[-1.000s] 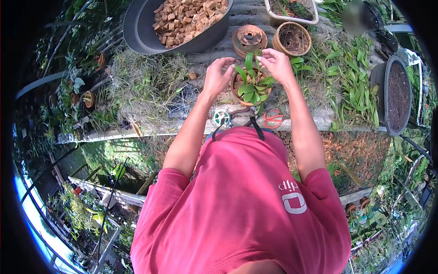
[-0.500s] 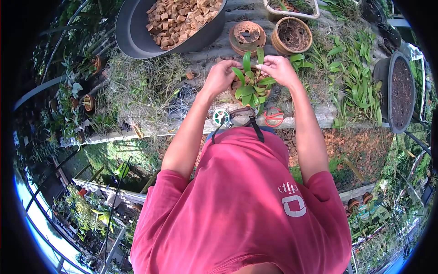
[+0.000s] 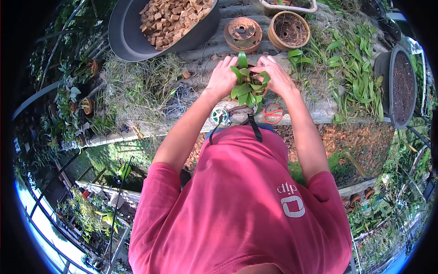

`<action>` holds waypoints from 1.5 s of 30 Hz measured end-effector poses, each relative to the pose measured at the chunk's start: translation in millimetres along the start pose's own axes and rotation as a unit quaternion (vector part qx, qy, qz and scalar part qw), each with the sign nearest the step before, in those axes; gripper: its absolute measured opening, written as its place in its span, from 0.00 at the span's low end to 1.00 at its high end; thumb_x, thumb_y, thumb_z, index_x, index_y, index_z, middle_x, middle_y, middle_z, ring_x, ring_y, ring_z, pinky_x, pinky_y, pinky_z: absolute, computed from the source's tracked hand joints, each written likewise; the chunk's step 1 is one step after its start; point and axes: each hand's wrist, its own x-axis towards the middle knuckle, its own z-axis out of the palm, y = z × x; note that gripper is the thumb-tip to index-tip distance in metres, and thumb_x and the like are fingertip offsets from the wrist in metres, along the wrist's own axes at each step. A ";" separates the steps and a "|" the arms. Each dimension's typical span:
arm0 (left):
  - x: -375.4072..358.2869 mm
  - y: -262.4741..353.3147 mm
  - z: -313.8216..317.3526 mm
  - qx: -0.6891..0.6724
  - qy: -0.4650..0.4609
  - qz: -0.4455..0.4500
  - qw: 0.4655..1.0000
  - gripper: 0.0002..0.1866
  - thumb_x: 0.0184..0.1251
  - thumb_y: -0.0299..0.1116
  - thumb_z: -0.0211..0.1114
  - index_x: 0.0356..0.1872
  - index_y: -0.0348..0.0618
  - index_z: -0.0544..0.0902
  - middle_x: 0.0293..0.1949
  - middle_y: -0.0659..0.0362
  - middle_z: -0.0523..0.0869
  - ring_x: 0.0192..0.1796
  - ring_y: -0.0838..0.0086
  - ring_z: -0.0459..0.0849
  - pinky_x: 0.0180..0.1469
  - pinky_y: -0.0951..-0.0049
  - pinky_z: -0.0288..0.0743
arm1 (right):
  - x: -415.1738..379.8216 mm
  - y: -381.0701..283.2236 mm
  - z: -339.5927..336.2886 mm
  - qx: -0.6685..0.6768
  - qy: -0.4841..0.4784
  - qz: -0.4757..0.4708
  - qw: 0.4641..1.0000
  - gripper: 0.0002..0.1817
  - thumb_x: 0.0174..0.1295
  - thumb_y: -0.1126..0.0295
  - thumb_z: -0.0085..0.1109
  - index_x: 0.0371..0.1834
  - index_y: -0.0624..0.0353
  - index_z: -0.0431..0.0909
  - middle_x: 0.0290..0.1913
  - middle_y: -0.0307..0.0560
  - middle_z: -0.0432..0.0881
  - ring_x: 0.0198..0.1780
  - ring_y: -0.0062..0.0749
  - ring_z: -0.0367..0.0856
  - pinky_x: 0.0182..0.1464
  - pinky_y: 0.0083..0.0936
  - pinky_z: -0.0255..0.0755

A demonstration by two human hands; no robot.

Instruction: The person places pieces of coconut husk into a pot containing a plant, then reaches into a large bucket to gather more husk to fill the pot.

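A small leafy green plant (image 3: 246,89) stands in front of me between my hands, its broad leaves hiding most of the pot under it. My left hand (image 3: 222,78) lies against the plant's left side, fingers stretched out and its thumb behind leaves. From the right, my right hand (image 3: 275,78) reaches in at the plant's base with bent fingers closed on it; the fingertips are partly covered by leaves. Close to my body are a green-and-white spool of tie wire (image 3: 220,116) and red-handled scissors (image 3: 273,114).
A large grey tub (image 3: 132,43) holds brown husk chunks (image 3: 171,20). Two clay pots, one upturned (image 3: 242,34) and one upright (image 3: 289,30), stand beyond the plant. Loose leafy plants (image 3: 358,68) lie at right beside a dark soil tub (image 3: 401,86); dry grassy roots (image 3: 141,86) spread at left.
Both hands have moved lower around the plant. My right hand has gone from a raised leaf to the base, and my left fingers have straightened. The view has shifted slightly.
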 end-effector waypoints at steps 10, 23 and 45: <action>-2.5 -0.8 23.7 -0.101 0.050 -0.005 0.994 0.20 0.54 0.33 0.78 0.51 0.53 0.92 0.55 0.60 0.88 0.56 0.58 0.83 0.60 0.57 0.81 | 4.4 0.6 0.1 -0.046 -0.009 -0.022 0.999 0.24 0.45 0.76 0.76 0.50 0.47 0.92 0.52 0.41 0.76 0.60 0.41 0.75 0.62 0.40 0.75; -4.9 3.9 16.6 -0.123 0.083 -0.001 0.989 0.14 0.63 0.34 0.74 0.50 0.53 0.89 0.50 0.57 0.90 0.51 0.57 0.87 0.54 0.58 0.84 | 3.4 0.8 3.2 -0.017 0.018 -0.024 0.999 0.11 0.58 0.70 0.76 0.44 0.52 0.89 0.54 0.39 0.77 0.60 0.43 0.74 0.64 0.43 0.75; -30.2 3.9 20.2 -0.194 0.035 -0.111 0.974 0.18 0.60 0.30 0.77 0.52 0.48 0.90 0.48 0.48 0.92 0.53 0.47 0.88 0.61 0.51 0.78 | 27.5 -3.1 7.5 -0.159 0.001 -0.152 0.975 0.11 0.62 0.68 0.62 0.43 0.41 0.91 0.47 0.32 0.80 0.60 0.30 0.76 0.58 0.36 0.72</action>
